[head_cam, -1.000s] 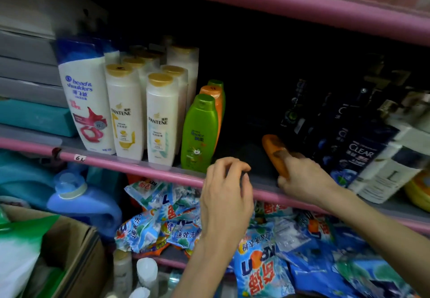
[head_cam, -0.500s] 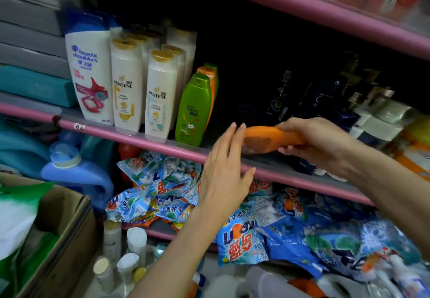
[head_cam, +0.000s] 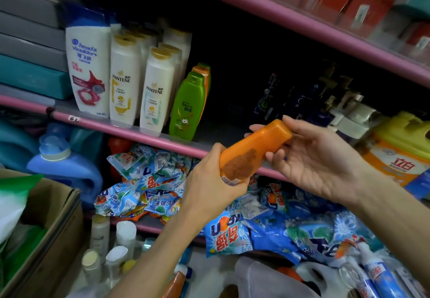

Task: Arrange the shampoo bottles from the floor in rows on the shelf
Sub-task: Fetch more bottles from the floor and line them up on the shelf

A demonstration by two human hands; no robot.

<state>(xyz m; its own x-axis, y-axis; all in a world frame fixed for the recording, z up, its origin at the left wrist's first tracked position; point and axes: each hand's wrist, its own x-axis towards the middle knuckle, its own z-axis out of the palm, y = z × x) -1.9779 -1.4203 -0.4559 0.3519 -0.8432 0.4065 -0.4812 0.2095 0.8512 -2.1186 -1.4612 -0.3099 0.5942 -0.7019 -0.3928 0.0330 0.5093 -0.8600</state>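
Note:
An orange shampoo bottle (head_cam: 252,152) with a torn, brownish label lies tilted in the air in front of the pink shelf edge (head_cam: 130,132). My left hand (head_cam: 214,188) grips its lower end. My right hand (head_cam: 311,158) holds its cap end with loose fingers. On the shelf stand a Head & Shoulders bottle (head_cam: 87,69), rows of white Pantene bottles (head_cam: 158,88), and a green bottle (head_cam: 187,106) with an orange one behind it. Several small bottles (head_cam: 125,235) stand on the floor below.
Dark Clear bottles (head_cam: 302,102) crowd the shelf's right part, beside a yellow detergent jug (head_cam: 400,144). Blue detergent bags (head_cam: 149,181) fill the lower shelf. A cardboard box (head_cam: 51,228) sits at bottom left, next to a blue jug (head_cam: 65,165). The shelf has a dark gap right of the green bottle.
The orange bottle came off the shelf toward me. My left hand rose and took hold of its lower end, while my right hand shifted to the cap end.

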